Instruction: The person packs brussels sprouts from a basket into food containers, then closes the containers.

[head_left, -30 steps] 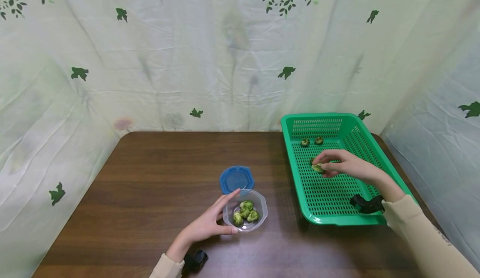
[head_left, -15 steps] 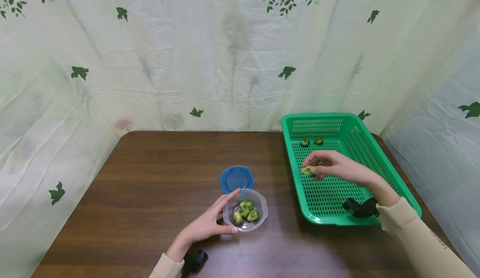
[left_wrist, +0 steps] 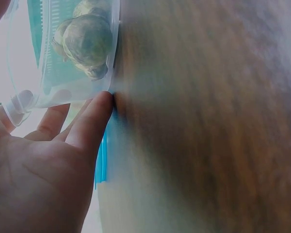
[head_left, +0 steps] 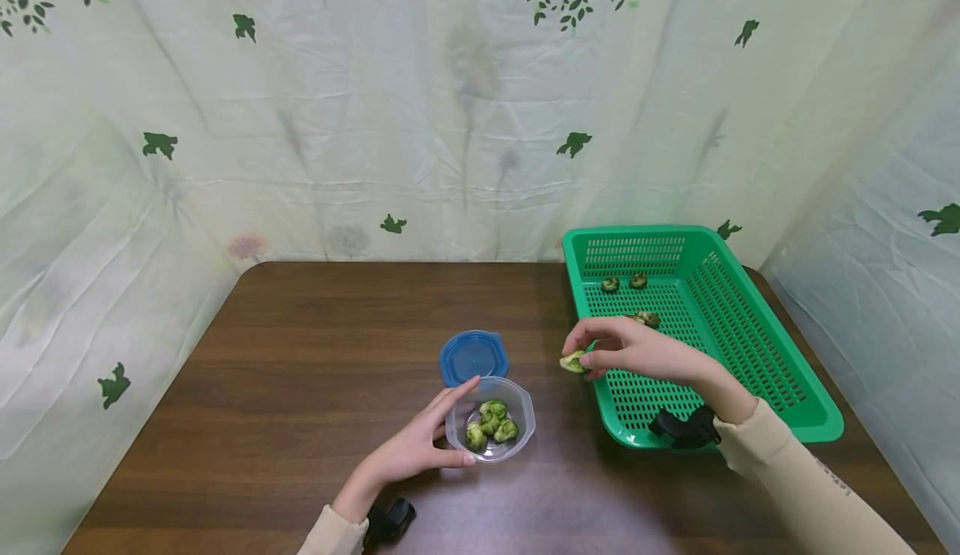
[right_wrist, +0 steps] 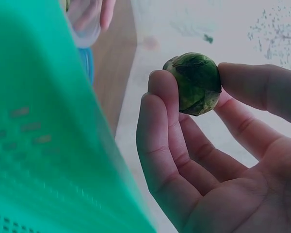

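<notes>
My right hand (head_left: 645,351) pinches a Brussels sprout (head_left: 573,362) between thumb and fingers, above the left rim of the green basket (head_left: 723,317). Close up in the right wrist view, the Brussels sprout (right_wrist: 193,83) is round and dark green with some pale leaves. My left hand (head_left: 420,442) holds a small clear plastic container (head_left: 525,432) on the table, thumb on its near side and fingers along the far left. Several Brussels sprouts (head_left: 493,419) lie inside it. In the left wrist view the fingers (left_wrist: 89,124) press against the container's wall.
A blue lid (head_left: 474,357) lies just behind the container on the brown wooden table (head_left: 322,338). A few Brussels sprouts (head_left: 611,284) stay in the basket, one partly hidden by the right hand. A leaf-patterned cloth (head_left: 420,105) hangs behind and beside the table.
My right hand has carried the Brussels sprout leftward from inside the basket to its left rim. The left hand and the container have stayed in place.
</notes>
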The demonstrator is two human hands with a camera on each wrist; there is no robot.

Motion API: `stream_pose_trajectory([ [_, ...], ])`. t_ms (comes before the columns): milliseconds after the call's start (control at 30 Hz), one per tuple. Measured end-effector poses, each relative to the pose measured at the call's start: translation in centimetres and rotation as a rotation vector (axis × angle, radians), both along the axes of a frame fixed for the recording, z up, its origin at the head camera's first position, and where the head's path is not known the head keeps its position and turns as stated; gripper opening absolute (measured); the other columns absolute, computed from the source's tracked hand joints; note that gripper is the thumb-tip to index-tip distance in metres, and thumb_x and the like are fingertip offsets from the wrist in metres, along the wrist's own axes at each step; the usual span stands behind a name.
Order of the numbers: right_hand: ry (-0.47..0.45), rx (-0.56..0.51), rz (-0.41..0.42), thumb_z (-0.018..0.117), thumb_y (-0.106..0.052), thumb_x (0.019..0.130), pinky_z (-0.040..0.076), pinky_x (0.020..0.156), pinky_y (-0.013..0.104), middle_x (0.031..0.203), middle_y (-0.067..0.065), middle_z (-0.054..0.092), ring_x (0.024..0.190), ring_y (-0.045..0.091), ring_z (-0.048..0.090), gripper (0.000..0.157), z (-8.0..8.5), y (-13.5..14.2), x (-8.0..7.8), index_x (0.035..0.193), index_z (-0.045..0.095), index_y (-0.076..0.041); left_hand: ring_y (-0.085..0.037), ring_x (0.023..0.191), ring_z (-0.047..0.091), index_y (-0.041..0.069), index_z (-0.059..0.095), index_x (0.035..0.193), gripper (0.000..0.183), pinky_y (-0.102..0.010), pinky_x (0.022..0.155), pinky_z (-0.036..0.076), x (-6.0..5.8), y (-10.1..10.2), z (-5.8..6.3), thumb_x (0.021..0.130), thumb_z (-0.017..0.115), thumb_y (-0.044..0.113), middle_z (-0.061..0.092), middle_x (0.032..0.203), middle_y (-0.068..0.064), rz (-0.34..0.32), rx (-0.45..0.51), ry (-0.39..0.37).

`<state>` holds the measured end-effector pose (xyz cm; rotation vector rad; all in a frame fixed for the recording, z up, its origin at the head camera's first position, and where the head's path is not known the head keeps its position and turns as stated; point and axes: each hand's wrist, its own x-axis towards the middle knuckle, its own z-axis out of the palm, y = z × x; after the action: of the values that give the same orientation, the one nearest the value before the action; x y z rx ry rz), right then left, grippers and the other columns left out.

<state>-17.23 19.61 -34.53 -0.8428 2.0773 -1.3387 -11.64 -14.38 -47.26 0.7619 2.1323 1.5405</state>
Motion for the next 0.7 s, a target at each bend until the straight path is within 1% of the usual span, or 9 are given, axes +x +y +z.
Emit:
stream_pose_trajectory([
  [133,-0.001,0.0,0.037,0.055,-0.009,0.097,0.054,0.075,0.039,0.1,0.017,0.061,0.083,0.03,0.061,0.014,-0.4,-1.2,0.2,0.109,0.061,-0.004,-0.033,0.136,0.026,0.026,0.019,0.153,0.089,-0.046,0.104,0.035,0.0,0.0,0.0,0.085,0.075,0.021,0.021,0.151,-0.012,0.0,-0.002,0.003],
  [233,0.01,0.014,0.061,0.055,-0.009,0.097,0.054,0.073,0.037,0.097,0.013,0.062,0.081,0.026,0.061,0.014,-0.6,-2.1,0.4,0.108,0.062,-0.005,-0.032,0.136,0.026,0.026,0.02,0.153,0.088,-0.047,0.103,0.035,-0.1,0.1,0.0,0.085,0.075,0.021,0.022,0.15,-0.012,-0.002,0.003,0.006],
  [333,0.011,0.024,0.077,0.055,-0.01,0.097,0.054,0.072,0.037,0.096,0.009,0.062,0.08,0.026,0.061,0.014,-1.0,-3.0,0.6,0.108,0.063,-0.006,-0.032,0.136,0.026,0.025,0.02,0.153,0.088,-0.047,0.103,0.035,-0.1,0.1,-0.1,0.085,0.075,0.022,0.022,0.15,-0.013,-0.004,0.012,0.005],
  [500,-0.002,0.022,0.097,0.055,-0.009,0.097,0.054,0.071,0.037,0.096,0.006,0.063,0.082,0.033,0.061,0.013,-1.4,-4.1,0.8,0.106,0.063,-0.008,-0.032,0.135,0.027,0.026,0.021,0.153,0.088,-0.046,0.103,0.036,-0.2,0.1,-0.2,0.085,0.075,0.021,0.023,0.149,-0.012,-0.002,0.015,0.0],
  [600,0.008,0.025,0.114,0.054,-0.009,0.097,0.054,0.072,0.04,0.094,0.005,0.063,0.081,0.033,0.06,0.013,-1.7,-4.7,0.8,0.105,0.063,-0.009,-0.032,0.135,0.027,0.026,0.021,0.153,0.087,-0.046,0.103,0.036,-0.1,0.0,-0.2,0.085,0.075,0.021,0.022,0.149,-0.013,-0.001,0.013,-0.007],
  [700,0.025,0.033,0.129,0.054,-0.008,0.096,0.054,0.071,0.039,0.093,0.003,0.063,0.079,0.028,0.06,0.013,-1.9,-5.3,0.9,0.104,0.064,-0.008,-0.032,0.135,0.027,0.026,0.02,0.153,0.087,-0.045,0.104,0.036,-0.1,0.0,-0.1,0.085,0.075,0.02,0.021,0.15,-0.013,-0.002,0.012,-0.015],
])
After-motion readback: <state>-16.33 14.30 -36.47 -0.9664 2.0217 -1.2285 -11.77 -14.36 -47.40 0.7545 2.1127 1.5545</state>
